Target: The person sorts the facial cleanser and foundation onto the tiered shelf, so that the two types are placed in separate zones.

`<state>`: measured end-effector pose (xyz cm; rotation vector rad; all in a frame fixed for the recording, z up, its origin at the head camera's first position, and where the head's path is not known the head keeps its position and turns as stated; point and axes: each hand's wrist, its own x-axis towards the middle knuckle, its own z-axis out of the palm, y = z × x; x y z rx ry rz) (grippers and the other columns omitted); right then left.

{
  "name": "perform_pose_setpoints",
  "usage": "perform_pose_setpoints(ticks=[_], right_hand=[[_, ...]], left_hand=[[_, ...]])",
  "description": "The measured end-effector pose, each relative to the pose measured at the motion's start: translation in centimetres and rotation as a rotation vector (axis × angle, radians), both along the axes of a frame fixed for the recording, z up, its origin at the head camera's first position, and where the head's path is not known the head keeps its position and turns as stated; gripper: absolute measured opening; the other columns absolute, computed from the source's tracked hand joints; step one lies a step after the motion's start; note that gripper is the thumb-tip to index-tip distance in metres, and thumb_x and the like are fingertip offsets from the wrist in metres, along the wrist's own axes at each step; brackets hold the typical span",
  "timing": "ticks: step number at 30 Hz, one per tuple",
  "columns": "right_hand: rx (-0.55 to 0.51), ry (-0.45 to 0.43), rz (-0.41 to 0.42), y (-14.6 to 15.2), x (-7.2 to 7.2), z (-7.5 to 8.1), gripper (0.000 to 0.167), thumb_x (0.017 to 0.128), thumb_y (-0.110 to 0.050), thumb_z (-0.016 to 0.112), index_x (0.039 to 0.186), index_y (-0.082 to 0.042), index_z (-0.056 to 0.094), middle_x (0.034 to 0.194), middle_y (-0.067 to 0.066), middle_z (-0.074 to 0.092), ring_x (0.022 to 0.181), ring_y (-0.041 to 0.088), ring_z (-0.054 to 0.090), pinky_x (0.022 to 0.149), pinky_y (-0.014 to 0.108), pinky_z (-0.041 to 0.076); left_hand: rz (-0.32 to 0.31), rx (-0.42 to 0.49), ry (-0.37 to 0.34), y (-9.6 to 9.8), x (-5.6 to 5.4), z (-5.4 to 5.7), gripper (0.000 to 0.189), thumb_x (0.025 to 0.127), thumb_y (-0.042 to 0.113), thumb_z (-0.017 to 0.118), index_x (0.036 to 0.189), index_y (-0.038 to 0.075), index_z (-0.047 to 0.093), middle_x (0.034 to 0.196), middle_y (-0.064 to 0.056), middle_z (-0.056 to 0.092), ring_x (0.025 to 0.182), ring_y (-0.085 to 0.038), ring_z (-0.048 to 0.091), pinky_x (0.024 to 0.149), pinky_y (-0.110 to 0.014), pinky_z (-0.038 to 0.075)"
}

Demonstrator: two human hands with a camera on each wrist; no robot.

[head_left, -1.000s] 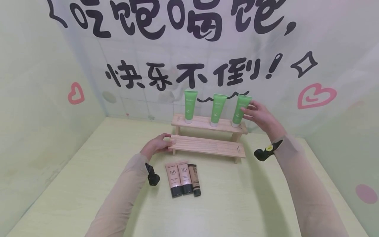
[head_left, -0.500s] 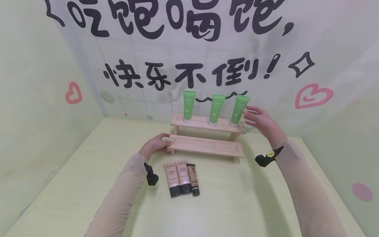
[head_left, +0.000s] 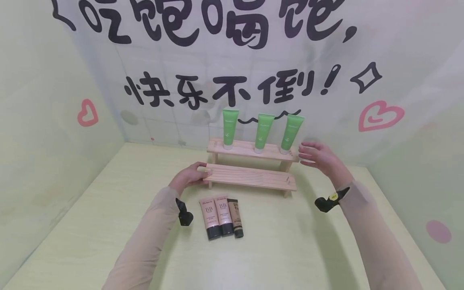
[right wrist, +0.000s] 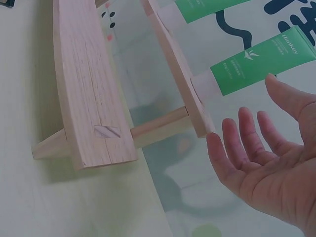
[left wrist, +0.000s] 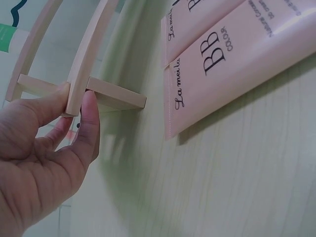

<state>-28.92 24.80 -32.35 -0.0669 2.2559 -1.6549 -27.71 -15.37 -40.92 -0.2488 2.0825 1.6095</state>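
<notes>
A two-tier wooden stand [head_left: 250, 176] rests near the back of the table. On its upper shelf [head_left: 243, 148] three green tubes stand on their white caps: a left tube [head_left: 229, 128], a middle tube [head_left: 264, 132] and a right tube [head_left: 291, 133]. My left hand [head_left: 190, 175] pinches the left end of the lower shelf [left wrist: 81, 64], thumb on top and fingers beneath. Just right of the upper shelf, my right hand [head_left: 322, 158] holds nothing, its fingers relaxed. In the right wrist view the fingertips are right at the shelf's end, near the right green tube [right wrist: 261, 61].
In front of the stand, two pink BB cream tubes, a left one [head_left: 210, 217] and a right one [head_left: 223, 215], lie side by side with a slimmer brown tube [head_left: 236, 217]. The lettered back wall [head_left: 174, 129] rises close behind the stand.
My right hand has let go of the right green tube and drawn away to the right and down. The tube stays standing. My left hand keeps its grip on the lower shelf.
</notes>
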Motion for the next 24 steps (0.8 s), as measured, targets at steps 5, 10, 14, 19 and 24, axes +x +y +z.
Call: perform_pose_setpoints(ticks=[5, 10, 14, 19, 24], right_hand=[[0.017, -0.028, 0.029, 0.5, 0.4, -0.8, 0.072, 0.093, -0.039, 0.048, 0.14, 0.007, 0.019, 0.125, 0.015, 0.047, 0.089, 0.002, 0.059, 0.097, 0.037, 0.046], [0.022, -0.025, 0.06, 0.5, 1.3, -2.0, 0.068, 0.094, -0.037, 0.048, 0.138, 0.009, 0.023, 0.107, -0.002, 0.056, 0.094, 0.007, 0.059, 0.095, 0.038, 0.048], [0.028, -0.019, 0.067, 0.2, 2.0, -3.0, 0.063, 0.095, -0.033, 0.048, 0.135, 0.011, 0.027, 0.12, 0.015, 0.054, 0.107, 0.019, 0.057, 0.096, 0.038, 0.047], [0.044, -0.038, 0.11, -0.6, 2.6, -4.3, 0.053, 0.095, -0.031, 0.049, 0.127, 0.01, 0.039, 0.12, 0.018, 0.058, 0.104, 0.019, 0.061, 0.092, 0.037, 0.05], [-0.006, -0.096, 0.193, -1.6, 3.2, -5.7, 0.049, 0.095, -0.024, 0.05, 0.127, 0.011, 0.04, 0.108, 0.009, 0.066, 0.098, 0.017, 0.064, 0.091, 0.042, 0.049]], left_hand=[[0.002, 0.009, 0.0, 0.0, -0.1, -0.1, 0.059, 0.092, 0.009, 0.052, 0.142, 0.01, 0.022, 0.102, -0.012, 0.048, 0.066, -0.007, 0.056, 0.064, -0.016, 0.051], [0.003, 0.011, -0.004, 0.1, -0.2, -0.3, 0.058, 0.093, 0.009, 0.052, 0.142, 0.01, 0.022, 0.099, -0.011, 0.048, 0.066, -0.007, 0.055, 0.062, -0.015, 0.051], [-0.003, 0.021, -0.001, 0.0, -0.2, -0.4, 0.059, 0.093, 0.009, 0.051, 0.143, 0.008, 0.021, 0.099, -0.011, 0.048, 0.066, -0.007, 0.056, 0.063, -0.016, 0.051], [-0.006, 0.026, -0.001, -0.1, -0.2, -0.4, 0.058, 0.093, 0.009, 0.051, 0.143, 0.009, 0.021, 0.099, -0.01, 0.048, 0.066, -0.007, 0.056, 0.066, -0.017, 0.052], [-0.015, 0.024, 0.0, 0.0, -0.2, -0.3, 0.059, 0.093, 0.01, 0.051, 0.143, 0.01, 0.02, 0.099, -0.01, 0.048, 0.066, -0.007, 0.055, 0.069, -0.018, 0.052]])
